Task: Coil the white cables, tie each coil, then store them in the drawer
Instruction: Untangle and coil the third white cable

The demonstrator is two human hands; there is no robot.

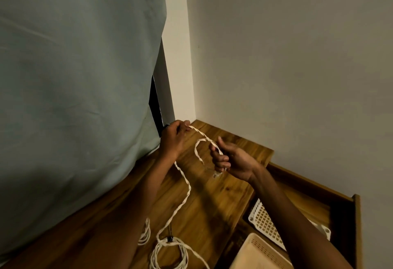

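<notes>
A grey-green curtain (74, 77) fills the left of the view, hanging down to the back edge of the wooden surface (212, 200), and a pale wall (287, 55) rises behind on the right. The surface runs from the lower left up into the corner of the room. To its right an open wooden drawer (353, 209) stands pulled out, and inside it lie a white perforated basket (263, 219) and, nearer the camera, a cream perforated basket (257, 253).

Both forearms reach up from the bottom of the view over the surface. The left hand (173, 139) is raised near the curtain's edge, its fingers curled and pinching the white twisted cable (182, 185) at the fingertips. From there the cable stretches across to the right hand (229, 160), which grips it in curled fingers with the thumb raised; a small loop of cable stands between the two hands, and a short frayed end hangs below the right fingers.

From the left hand the cable drops in a long slack line down to the surface, where it joins a coil (170, 256) lying flat at the bottom edge. A small dark tie (170, 239) sits at the top of that coil. Just left of it, partly hidden by the left forearm, lies a second coil (145, 234).
</notes>
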